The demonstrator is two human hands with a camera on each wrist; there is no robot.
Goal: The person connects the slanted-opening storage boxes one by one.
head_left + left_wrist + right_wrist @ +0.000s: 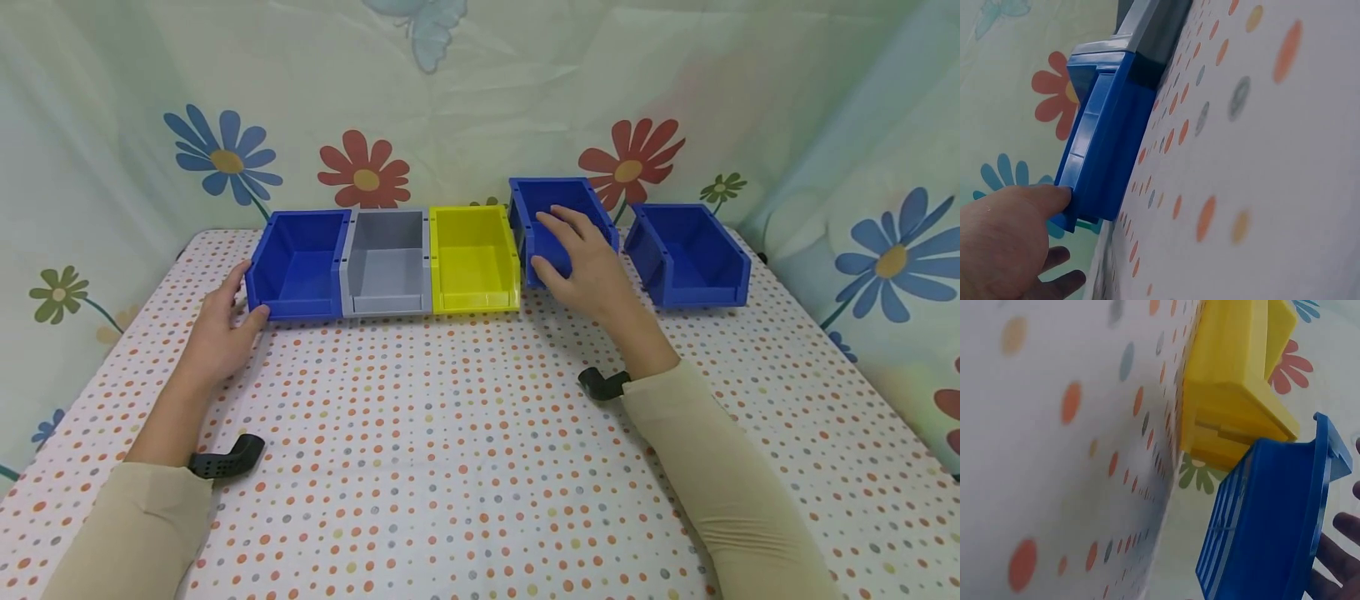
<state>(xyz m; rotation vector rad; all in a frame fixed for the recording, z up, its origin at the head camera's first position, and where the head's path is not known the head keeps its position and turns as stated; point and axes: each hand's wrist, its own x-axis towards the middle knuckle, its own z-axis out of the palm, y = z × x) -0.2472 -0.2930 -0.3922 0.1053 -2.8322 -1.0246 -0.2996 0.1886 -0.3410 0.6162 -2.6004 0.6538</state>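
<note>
At the left end of a joined row, my left hand [219, 333] rests its thumb on the front corner of a blue storage bin [303, 312], with its fingers along the bin's left side. In the left wrist view the thumb [1054, 199] touches that corner. A grey bin [386, 305] and a yellow bin [476, 302] adjoin it. My right hand [588, 271] reaches over a second blue bin [562, 190], its fingers spread above the interior. The right wrist view shows this bin [1272, 512] tilted and raised, its ribbed underside visible, beside the yellow bin. Some finger contact is hidden.
A third blue bin [701, 296] stands apart at the right. All stand toward the back of a table with a dotted cloth [450, 467]. A flowered curtain [495, 100] hangs behind and at both sides.
</note>
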